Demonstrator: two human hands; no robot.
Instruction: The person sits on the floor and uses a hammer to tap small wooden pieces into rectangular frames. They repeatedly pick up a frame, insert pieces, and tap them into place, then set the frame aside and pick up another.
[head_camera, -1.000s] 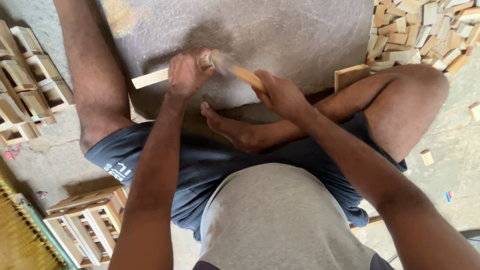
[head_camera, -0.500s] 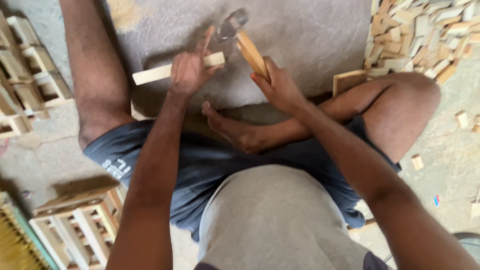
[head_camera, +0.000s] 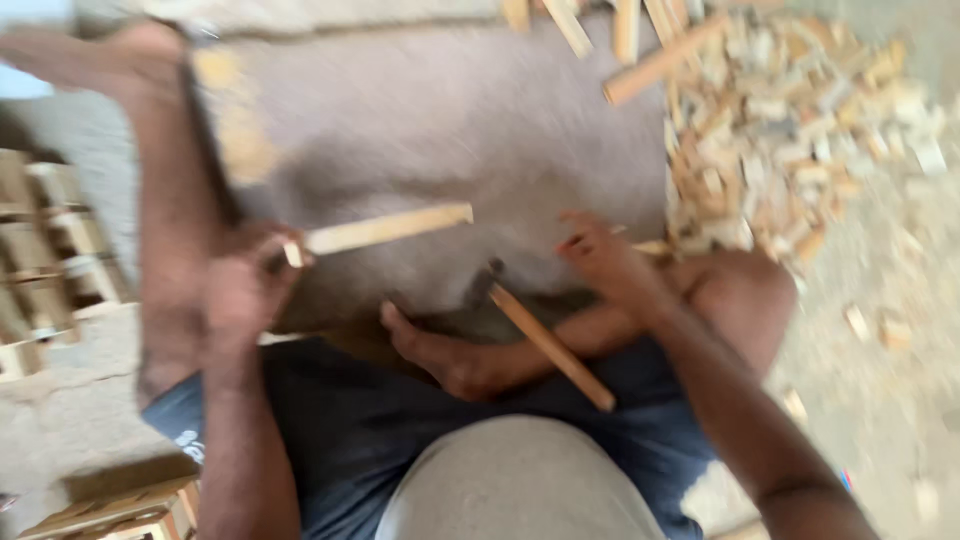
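**Ana:** Fingers (head_camera: 262, 262) of the left hand (head_camera: 240, 290) are wrapped round one end of the wooden strip (head_camera: 385, 229), which sticks out level over the grey slab (head_camera: 420, 120).

**Ben:** And the hammer (head_camera: 545, 340)? Half a second ago it was raised over the strip in the right hand.

**Ana:** Now it lies loose, dark head at the slab's near edge, handle slanting back across the lap. The right hand (head_camera: 605, 262) has let go and its fingers are spread, reaching off the slab's right edge toward the heap of wood offcuts (head_camera: 800, 130). Something pale shows at the fingertips; too blurred to tell if it is gripped.

**Ben:** So the striking has paused, I'd judge, and a fresh piece is wanted.

**Ana:** Stacked wooden frames (head_camera: 50, 250) sit left of the slab.
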